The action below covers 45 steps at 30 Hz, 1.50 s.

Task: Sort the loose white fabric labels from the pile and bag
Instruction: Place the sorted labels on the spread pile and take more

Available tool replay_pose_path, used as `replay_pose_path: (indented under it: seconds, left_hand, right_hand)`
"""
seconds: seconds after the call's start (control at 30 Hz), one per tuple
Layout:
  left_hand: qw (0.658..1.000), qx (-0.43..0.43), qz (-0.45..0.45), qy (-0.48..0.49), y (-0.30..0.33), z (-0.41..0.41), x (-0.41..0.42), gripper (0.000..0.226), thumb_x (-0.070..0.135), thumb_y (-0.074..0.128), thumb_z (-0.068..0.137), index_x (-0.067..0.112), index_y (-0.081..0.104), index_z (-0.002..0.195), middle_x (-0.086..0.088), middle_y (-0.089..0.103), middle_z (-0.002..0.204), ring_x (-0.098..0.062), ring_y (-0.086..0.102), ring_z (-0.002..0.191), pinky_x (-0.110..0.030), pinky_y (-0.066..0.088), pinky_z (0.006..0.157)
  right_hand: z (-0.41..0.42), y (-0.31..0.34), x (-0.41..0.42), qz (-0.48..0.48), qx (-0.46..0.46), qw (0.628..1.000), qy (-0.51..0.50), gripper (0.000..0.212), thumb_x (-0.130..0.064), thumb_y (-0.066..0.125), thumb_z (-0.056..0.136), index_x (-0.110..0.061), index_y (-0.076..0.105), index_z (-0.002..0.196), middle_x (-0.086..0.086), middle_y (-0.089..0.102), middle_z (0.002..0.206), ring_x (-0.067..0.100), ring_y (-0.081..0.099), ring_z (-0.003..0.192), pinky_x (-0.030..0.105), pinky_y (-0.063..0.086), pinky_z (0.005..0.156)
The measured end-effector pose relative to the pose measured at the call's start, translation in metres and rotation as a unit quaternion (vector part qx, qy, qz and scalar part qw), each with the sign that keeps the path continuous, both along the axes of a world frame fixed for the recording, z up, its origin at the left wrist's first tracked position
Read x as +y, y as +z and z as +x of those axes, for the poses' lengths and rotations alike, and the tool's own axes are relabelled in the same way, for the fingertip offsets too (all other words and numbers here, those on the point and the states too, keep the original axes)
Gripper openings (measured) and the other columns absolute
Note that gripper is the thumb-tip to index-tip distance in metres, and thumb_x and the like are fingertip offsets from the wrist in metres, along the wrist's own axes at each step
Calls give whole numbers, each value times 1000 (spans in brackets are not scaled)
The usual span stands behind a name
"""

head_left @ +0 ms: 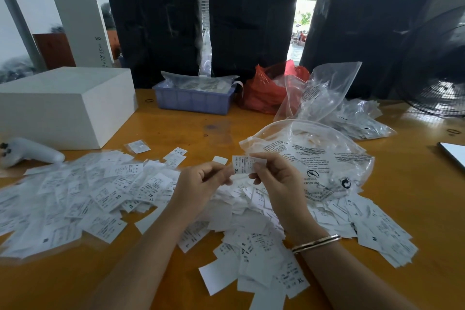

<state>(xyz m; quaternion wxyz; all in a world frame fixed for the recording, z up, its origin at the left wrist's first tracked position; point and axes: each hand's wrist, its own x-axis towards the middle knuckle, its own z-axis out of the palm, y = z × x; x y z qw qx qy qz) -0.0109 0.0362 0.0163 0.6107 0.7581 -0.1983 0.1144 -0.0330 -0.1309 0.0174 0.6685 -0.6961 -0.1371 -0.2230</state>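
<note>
Wooden table [191,131] strewn with white labels [105,196]; pile spreads left, centre, right. Clear bag [324,158] lies behind hands, labels inside. Right hand [279,178] pinches XL label [244,164] between thumb and fingers above pile. Left hand [201,181] curled, fingertips pinching a label's edge.

Orange table [75,279], daylit doorway [300,25] behind

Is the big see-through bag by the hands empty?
No. The clear bag lies flat on the table, and white labels show through its plastic.
</note>
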Motion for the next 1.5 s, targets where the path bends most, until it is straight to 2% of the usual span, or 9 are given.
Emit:
replay_pose_path:
  seconds: [0.17,0.33,0.6,0.87,0.97,1.2,1.3,1.37,1.5]
  left_hand:
    - [1000,2,-8,-6,0,1,1,21,45,60,75,27,68,80,17,70,73,3,64,71,-8,47,62]
    - [999,39,-14,-32,-3,2,0,20,42,68,67,31,69,84,13,72,81,-3,68,78,-15,53,67]
    - [999,37,-25,11,-6,4,-2,9,27,74,79,25,70,87,13,72,83,-2,68,80,-13,51,66]
    - [999,46,-4,10,-2,2,3,15,40,68,76,28,68,86,19,71,79,2,66,76,-9,48,62]
    - [998,64,-4,-15,0,1,5,6,28,70,82,29,69,87,15,71,82,-2,66,78,-13,50,63]
    - [969,12,38,242,0,12,20,13,22,61,91,32,57,98,10,66,96,-4,62,73,-16,48,53]
    - [918,-24,125,376,-4,19,36,25,14,59,92,18,55,117,-5,67,102,-12,57,69,-20,39,50]
    - [890,-20,189,414,-8,22,43,32,11,59,92,15,53,123,-9,68,102,-17,57,72,-26,43,55]
    - [828,8,334,450,-13,26,50,39,11,62,88,19,55,125,-8,65,111,-25,57,97,-41,40,80]
  right_hand:
    - [0,-2,-5,-129,-25,991,-24,42,3,51,92,-38,63,96,-21,65,74,19,54,60,37,45,54]
    - [2,-6,-2,-236,-22,972,-8,43,-5,55,92,-41,53,114,-14,44,56,5,39,51,18,32,48]
    - [2,-4,8,-111,60,992,-31,18,-13,67,86,-29,63,79,-6,68,70,19,64,67,38,52,66]
    - [-4,-1,12,-162,79,983,18,24,-13,64,88,-36,67,88,-4,69,76,18,62,71,29,52,66]
    - [-2,0,11,-108,96,990,11,27,-6,62,88,-32,69,86,-13,69,69,3,62,66,17,49,62]
    - [13,19,-14,-23,64,988,-137,28,-8,58,90,-35,66,84,-7,67,72,7,56,60,20,48,56]
    - [37,39,-41,-90,5,963,-255,27,-5,53,91,-27,68,88,-10,65,75,-1,46,46,10,37,42]
    - [54,45,-61,-209,55,927,-305,26,-3,49,92,-15,71,97,-1,69,88,1,56,60,13,46,54]
    - [77,33,-95,-540,281,752,-254,27,-27,49,94,-8,68,94,7,63,96,29,55,106,38,40,91]
